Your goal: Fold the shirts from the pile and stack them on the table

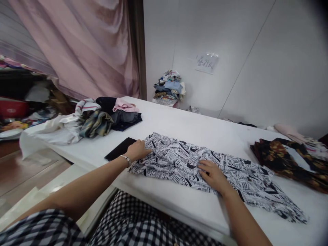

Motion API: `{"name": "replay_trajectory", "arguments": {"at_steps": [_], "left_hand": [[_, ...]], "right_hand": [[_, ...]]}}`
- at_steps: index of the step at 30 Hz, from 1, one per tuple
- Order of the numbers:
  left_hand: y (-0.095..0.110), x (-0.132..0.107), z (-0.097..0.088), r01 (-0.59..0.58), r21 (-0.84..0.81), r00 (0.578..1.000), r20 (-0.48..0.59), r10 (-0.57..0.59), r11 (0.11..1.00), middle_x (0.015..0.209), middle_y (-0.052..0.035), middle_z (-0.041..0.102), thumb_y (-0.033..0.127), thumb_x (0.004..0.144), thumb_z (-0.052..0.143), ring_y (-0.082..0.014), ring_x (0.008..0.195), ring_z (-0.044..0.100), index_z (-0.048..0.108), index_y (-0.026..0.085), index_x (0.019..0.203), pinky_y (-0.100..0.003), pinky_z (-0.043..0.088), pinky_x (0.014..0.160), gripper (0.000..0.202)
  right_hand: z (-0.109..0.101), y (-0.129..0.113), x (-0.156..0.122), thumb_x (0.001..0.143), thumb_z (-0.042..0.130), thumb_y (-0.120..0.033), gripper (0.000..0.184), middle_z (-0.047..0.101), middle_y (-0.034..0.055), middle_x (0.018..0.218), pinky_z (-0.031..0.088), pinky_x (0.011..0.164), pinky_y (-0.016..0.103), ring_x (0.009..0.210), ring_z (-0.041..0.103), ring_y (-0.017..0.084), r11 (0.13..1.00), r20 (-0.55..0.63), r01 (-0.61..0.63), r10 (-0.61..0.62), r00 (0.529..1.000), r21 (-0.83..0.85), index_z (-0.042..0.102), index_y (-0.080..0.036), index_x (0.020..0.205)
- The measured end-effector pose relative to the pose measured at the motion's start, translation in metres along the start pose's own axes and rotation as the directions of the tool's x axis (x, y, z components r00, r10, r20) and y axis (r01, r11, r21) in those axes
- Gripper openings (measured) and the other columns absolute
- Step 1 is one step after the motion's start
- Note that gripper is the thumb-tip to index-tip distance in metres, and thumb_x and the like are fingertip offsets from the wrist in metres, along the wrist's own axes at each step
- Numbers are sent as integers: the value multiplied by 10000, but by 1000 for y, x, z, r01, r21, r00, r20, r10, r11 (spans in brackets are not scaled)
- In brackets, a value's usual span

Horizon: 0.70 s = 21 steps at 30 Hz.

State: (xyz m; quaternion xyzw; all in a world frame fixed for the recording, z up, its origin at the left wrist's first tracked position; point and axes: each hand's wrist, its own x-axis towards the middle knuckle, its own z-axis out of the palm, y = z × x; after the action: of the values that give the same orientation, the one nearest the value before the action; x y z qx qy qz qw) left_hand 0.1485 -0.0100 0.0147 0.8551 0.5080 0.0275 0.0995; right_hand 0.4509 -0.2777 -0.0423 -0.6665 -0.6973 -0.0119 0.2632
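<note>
A black-and-white printed garment (230, 174) lies spread across the white table (179, 126) in front of me. My left hand (137, 150) rests at the garment's left end, fingers curled and closed on its edge; a bracelet is on that wrist. My right hand (211, 174) lies flat on the middle of the garment with its fingers stretched out, pressing the cloth down.
A black flat slab (119, 148) lies just left of my left hand. A heap of mixed clothes (97, 119) sits at the table's left end. A dark floral garment (289, 160) lies at the right. A folded pile (169, 87) stands by the wall.
</note>
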Motion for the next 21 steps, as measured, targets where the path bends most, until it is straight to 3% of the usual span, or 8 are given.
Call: {"name": "replay_trajectory", "arguments": {"at_steps": [3, 7, 10, 13, 17, 21], "left_hand": [[7, 8, 1, 6, -4, 998, 55, -6, 1000, 1172, -277, 621, 594, 715, 572, -410, 1034, 632, 641, 102, 1070, -458, 502, 830, 610], [19, 13, -1, -24, -50, 993, 115, 30, 998, 981, -198, 715, 343, 722, 597, -310, 933, 682, 686, 138, 895, -340, 515, 776, 282], [28, 10, -1, -18, -68, 990, 135, 27, 998, 878, -148, 737, 242, 733, 567, -257, 844, 698, 683, 157, 808, -291, 516, 704, 162], [34, 8, -8, -11, -54, 990, 142, 19, 998, 842, -115, 741, 204, 755, 542, -222, 802, 699, 671, 161, 810, -263, 512, 668, 147], [45, 14, -34, -56, 38, 994, 100, 52, 998, 1017, -181, 715, 148, 747, 538, -264, 967, 674, 655, 111, 970, -305, 511, 784, 254], [82, 17, -56, -180, 110, 982, 77, 172, 978, 1151, -219, 661, 115, 754, 548, -319, 1104, 616, 614, 111, 1117, -390, 481, 893, 369]], "right_hand": [[-1, -1, 0, 897, 519, -290, 267, 677, 97, 1174, 477, 964, 476, 1099, 606, 250, 1000, 17, -1, 1, 1000, -1, 731, -229, 1048], [-2, -3, 1, 888, 530, -287, 272, 675, 102, 1185, 473, 972, 464, 1110, 604, 248, 1000, 30, -27, 26, 999, 12, 728, -218, 1061], [0, -4, 1, 880, 536, -278, 267, 681, 111, 1173, 476, 967, 474, 1103, 610, 256, 999, 11, -33, 33, 999, 22, 730, -207, 1050], [1, -3, 0, 879, 545, -286, 274, 679, 120, 1179, 468, 975, 502, 1117, 607, 271, 999, -62, -7, 9, 998, 35, 719, -197, 1071], [-3, -3, 1, 883, 560, -294, 272, 683, 112, 1178, 459, 988, 524, 1132, 601, 275, 997, -195, 36, -23, 980, 63, 699, -207, 1100], [-10, -5, 4, 888, 551, -263, 241, 706, 93, 1105, 498, 951, 481, 1062, 627, 244, 987, -278, 81, -40, 960, 137, 694, -224, 1079]]}}
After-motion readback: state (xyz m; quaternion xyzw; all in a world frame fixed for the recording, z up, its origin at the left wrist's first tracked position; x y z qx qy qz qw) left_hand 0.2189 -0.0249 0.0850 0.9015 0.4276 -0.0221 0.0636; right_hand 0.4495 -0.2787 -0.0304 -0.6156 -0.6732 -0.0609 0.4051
